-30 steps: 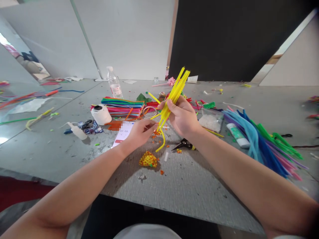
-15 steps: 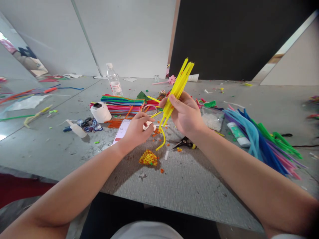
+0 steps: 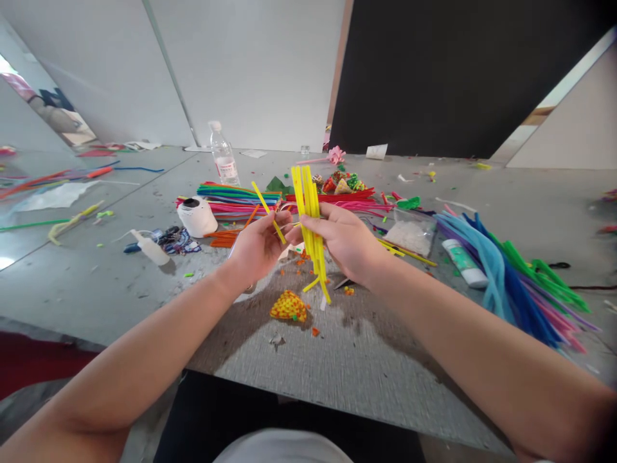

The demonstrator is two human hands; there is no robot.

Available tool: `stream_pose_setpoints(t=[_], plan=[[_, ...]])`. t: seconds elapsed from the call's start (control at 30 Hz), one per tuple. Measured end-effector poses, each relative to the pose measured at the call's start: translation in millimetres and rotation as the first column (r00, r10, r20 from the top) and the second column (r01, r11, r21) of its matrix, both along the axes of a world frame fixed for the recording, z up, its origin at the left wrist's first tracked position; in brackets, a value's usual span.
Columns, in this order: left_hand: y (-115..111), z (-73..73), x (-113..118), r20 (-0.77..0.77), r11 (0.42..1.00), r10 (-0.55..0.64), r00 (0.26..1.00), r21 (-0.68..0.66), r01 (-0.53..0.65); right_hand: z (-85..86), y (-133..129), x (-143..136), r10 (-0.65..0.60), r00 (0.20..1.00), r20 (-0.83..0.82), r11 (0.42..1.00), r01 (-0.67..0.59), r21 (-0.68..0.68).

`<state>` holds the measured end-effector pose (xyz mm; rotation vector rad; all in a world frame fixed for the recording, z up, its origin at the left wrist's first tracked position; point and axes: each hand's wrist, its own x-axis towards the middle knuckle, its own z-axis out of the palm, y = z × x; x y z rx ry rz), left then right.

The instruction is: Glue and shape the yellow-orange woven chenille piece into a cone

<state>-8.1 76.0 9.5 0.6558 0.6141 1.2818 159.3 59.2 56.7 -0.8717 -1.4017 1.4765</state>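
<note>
A bundle of yellow pipe cleaners stands nearly upright in my right hand, pinched between thumb and fingers. Two of its lower ends splay apart below the hand. Close on the left, my left hand is closed around a single yellow pipe cleaner, which slants up to the left. On the table below the hands lies a small yellow and orange wedge-shaped piece. Dark-tipped pliers lie partly hidden behind my right wrist, and orange scraps are scattered about.
Bundles of coloured pipe cleaners lie behind my hands, with a white spool and a water bottle. To the right are a clear bag, a glue tube and blue pipe cleaners. A squeeze bottle lies left.
My right hand has lowered and turned the yellow bundle more upright, moving left. My left hand has risen and now holds one yellow pipe cleaner. The phone is now mostly hidden.
</note>
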Motion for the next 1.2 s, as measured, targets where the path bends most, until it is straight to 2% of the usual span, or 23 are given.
stream_pose_setpoints(t=[0.1,0.23,0.33,0.47,0.63,0.83,1.0,1.1,1.17,1.2], plan=[[-7,0.8,5,-0.020,0.996,-0.085,0.996,0.023,0.085,3.0,2,1,-0.131,0.991,0.008,0.990,0.130,0.054],[-20,0.2,19,-0.121,0.970,-0.235,0.964,0.035,0.241,-5.1,4,-2,-0.259,0.965,-0.048,0.964,0.261,0.042],[-24,1.2,21,-0.107,0.946,-0.324,0.940,-0.021,0.324,-11.7,7,-3,-0.269,0.963,-0.033,0.962,0.270,0.044],[-24,1.6,14,-0.085,0.889,-0.453,0.887,-0.113,0.443,-11.5,12,0,-0.297,0.950,-0.099,0.943,0.308,0.125],[-30,-3.8,11,-0.049,0.791,-0.611,0.790,-0.083,0.606,-8.5,16,4,-0.306,0.937,-0.171,0.932,0.331,0.148],[-31,-6.1,11,-0.186,0.825,-0.557,0.810,-0.006,0.566,2.3,22,17,-0.299,0.944,-0.138,0.930,0.321,0.181],[-31,-5.9,9,-0.302,0.823,-0.525,0.795,0.055,0.565,30.6,41,50,-0.447,0.860,-0.248,0.849,0.495,0.185],[-29,-3.3,7,-0.266,0.883,-0.436,0.860,0.055,0.466,43.8,52,68,-0.549,0.777,-0.309,0.785,0.606,0.128],[-28,-0.5,6,-0.227,0.928,-0.353,0.908,0.044,0.371,43.4,55,70,-0.556,0.787,-0.266,0.808,0.587,0.049],[-27,0.9,5,-0.213,0.943,-0.316,0.925,0.037,0.330,39.5,54,67,-0.523,0.823,-0.222,0.842,0.540,0.016]])
